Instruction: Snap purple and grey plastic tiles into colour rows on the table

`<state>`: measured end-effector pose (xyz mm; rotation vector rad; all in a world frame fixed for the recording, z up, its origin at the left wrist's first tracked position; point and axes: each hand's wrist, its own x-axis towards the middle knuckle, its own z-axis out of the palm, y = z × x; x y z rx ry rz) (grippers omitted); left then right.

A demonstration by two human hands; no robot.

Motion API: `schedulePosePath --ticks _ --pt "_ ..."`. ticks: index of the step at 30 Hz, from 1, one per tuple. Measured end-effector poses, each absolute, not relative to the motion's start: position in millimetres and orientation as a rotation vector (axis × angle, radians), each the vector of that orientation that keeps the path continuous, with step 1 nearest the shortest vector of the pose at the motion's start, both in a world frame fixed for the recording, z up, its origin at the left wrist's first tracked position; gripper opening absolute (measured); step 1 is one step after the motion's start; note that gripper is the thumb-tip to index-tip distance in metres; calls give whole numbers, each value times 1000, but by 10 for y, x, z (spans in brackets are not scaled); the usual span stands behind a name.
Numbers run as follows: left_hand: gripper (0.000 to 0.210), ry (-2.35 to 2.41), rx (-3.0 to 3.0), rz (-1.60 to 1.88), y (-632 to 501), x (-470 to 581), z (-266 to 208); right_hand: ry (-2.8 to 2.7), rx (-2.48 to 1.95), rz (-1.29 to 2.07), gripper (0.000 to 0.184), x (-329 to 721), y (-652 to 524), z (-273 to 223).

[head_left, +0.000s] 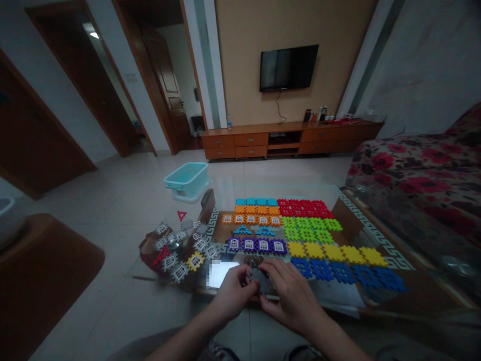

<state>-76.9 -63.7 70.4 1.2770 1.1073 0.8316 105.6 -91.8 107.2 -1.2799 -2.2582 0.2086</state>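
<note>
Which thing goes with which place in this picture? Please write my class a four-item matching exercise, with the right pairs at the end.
Things:
1. grey tile
2. teal tub
3. television
4. row of yellow tiles

Places:
A. on the wall
B. between green tiles and dark blue tiles
C. between the left hand and the right hand
D. on the floor

Pairs: 1-C, 2-D, 3-A, 4-B

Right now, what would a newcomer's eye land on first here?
Probably the bright tiles, grouped by colour across the glass table. Next, the left hand and right hand at its near edge, both holding a grey piece. Beyond, the turquoise tub on the floor and the dark TV on the wall stand out.
</note>
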Motion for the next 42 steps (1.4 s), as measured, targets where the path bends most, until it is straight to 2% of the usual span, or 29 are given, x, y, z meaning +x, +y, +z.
schedulePosePath --ticks 15,19,25,38,42 --pt "35 1087 1226 803 -631 -726 595 -2199 -1285 204 50 1113 -894 974" --pt "35 1075 1304 766 -617 -730 641 -2178 -1320 169 44 1280 -763 974" --pt "31 1058 1775 765 -641 -753 823 -2167 -1448 114 41 1583 -553 921" --pt "54 917 2327 637 -516 -594 639 -2231 -1615 189 37 1713 -454 778" --pt "54 976 2516 519 -520 -551 641 -2256 -1676 273 38 1688 -442 791"
